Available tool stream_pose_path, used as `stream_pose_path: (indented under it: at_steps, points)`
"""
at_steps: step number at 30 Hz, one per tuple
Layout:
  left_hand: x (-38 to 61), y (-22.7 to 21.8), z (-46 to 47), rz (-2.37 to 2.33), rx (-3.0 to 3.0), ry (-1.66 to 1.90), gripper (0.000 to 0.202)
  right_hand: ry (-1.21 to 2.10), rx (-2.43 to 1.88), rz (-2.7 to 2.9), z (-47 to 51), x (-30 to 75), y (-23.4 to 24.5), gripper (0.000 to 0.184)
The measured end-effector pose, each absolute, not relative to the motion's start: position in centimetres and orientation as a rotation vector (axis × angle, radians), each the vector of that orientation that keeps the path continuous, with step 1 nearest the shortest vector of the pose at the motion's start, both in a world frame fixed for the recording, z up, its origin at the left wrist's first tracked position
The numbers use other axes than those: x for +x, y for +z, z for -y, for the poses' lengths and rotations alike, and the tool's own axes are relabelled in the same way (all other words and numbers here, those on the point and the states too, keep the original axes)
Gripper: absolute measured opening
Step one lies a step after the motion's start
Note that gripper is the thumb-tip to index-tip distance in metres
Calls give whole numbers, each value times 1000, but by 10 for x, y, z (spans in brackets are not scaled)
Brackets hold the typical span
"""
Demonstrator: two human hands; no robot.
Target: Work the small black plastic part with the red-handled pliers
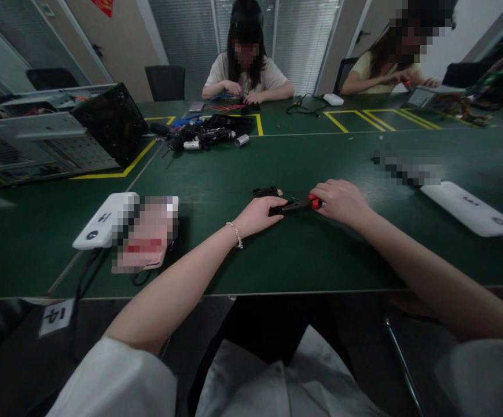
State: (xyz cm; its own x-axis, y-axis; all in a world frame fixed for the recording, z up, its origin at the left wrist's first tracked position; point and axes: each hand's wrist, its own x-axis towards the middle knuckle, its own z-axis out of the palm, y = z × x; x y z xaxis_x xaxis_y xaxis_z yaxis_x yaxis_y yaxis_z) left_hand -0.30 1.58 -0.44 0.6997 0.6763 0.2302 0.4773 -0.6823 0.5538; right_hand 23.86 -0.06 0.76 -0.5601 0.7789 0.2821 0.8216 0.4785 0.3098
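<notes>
My left hand, with a bracelet at its wrist, has its fingers closed on a small dark part low over the green table. From the right, my right hand is wrapped round a red-handled tool. The tool's dark front end meets the part at my left fingertips; its exact kind is too small to make out. Just behind my left hand lies another small black piece on the table.
A white power bank and a phone lie left; another white power bank is right. An opened computer case stands far left. Black cables and parts are heaped beyond my hands. Two people work across the table.
</notes>
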Motion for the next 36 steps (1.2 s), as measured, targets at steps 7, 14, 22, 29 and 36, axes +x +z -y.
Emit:
stream_pose_path:
  at_steps: [7,14,22,29,36]
  points:
    - [-3,-3,-15,-897,2415,597,39,-597,-1442,2598,1,238,6,17]
    - [-3,-2,-14,-905,2408,575,39,-624,-1420,2615,-1,239,5,18]
    - [-3,0,-13,-902,2416,567,38,-615,-1442,2609,-1,240,5,16]
    - [-3,-4,-16,-892,2443,607,38,-611,-1437,2609,-1,239,4,18]
    - [-3,-4,-15,-909,2420,592,39,-600,-1431,2603,-1,240,5,17]
